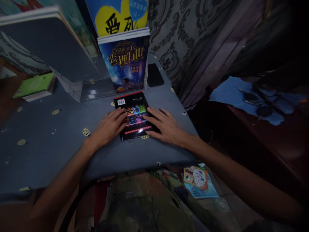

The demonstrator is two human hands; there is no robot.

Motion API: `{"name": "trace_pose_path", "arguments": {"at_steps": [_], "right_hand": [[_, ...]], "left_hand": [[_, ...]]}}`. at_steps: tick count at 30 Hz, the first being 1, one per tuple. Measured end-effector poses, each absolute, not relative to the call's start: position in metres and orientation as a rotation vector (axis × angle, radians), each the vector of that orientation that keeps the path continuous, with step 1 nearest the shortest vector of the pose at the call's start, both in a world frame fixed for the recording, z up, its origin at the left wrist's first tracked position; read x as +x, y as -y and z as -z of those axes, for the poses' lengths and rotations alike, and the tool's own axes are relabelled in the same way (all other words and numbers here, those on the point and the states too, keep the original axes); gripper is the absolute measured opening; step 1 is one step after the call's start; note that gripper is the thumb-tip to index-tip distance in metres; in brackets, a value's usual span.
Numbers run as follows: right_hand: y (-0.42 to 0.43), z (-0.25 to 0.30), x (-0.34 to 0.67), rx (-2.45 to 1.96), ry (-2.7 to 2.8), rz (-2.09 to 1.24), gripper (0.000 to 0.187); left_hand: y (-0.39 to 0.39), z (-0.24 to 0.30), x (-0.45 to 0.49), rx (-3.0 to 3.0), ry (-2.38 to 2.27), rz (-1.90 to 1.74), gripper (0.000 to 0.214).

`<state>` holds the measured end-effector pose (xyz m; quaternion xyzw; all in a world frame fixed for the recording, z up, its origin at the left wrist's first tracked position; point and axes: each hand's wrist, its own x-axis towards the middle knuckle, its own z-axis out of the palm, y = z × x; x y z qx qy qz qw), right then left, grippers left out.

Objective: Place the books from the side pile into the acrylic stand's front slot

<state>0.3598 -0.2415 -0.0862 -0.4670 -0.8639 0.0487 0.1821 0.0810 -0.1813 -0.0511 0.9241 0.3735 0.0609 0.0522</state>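
Note:
A black book lies flat on the grey tablecloth, its back cover up, with a barcode and rows of small coloured pictures. My left hand rests on the book's left edge, fingers stretched out. On the opposite edge lies my right hand, its fingers spread over the cover. Neither hand grips anything. Just behind the black book, a blue book with gold lettering stands upright in a clear stand.
A dark phone lies right of the stand. Large books stand at the left, near a green book. Another book is below the table's front edge. A blue cloth with tools lies on a dark red surface at right.

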Motion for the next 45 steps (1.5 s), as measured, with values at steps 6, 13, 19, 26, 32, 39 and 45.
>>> {"name": "trace_pose_path", "arguments": {"at_steps": [6, 13, 19, 26, 32, 39, 45], "right_hand": [[0.25, 0.085, 0.361, -1.278, 2.485, -0.106, 0.061], [0.269, 0.088, 0.358, -1.253, 2.455, -0.095, 0.058], [0.304, 0.088, 0.356, -1.211, 2.468, -0.094, 0.06], [0.347, 0.095, 0.358, -1.135, 2.472, -0.073, 0.07], [0.378, 0.11, 0.359, -1.053, 2.35, -0.061, 0.068], [0.371, 0.072, 0.355, -0.83, 2.195, -0.271, 0.032], [0.313, 0.024, 0.332, -1.023, 1.777, -0.591, 0.029]], "left_hand": [[0.206, 0.061, 0.075, 2.867, -1.037, -0.267, 0.05], [0.233, 0.067, 0.071, 2.881, -1.04, -0.294, 0.062], [0.271, 0.067, 0.059, 2.871, -0.952, -0.257, 0.101], [0.317, 0.064, 0.049, 2.857, -0.911, -0.225, 0.102], [0.354, 0.063, 0.043, 2.877, -0.866, -0.228, 0.102], [0.346, 0.024, 0.027, 2.64, -0.768, -0.407, 0.063], [0.271, 0.003, 0.062, 1.967, -0.943, -1.036, 0.055]]}}
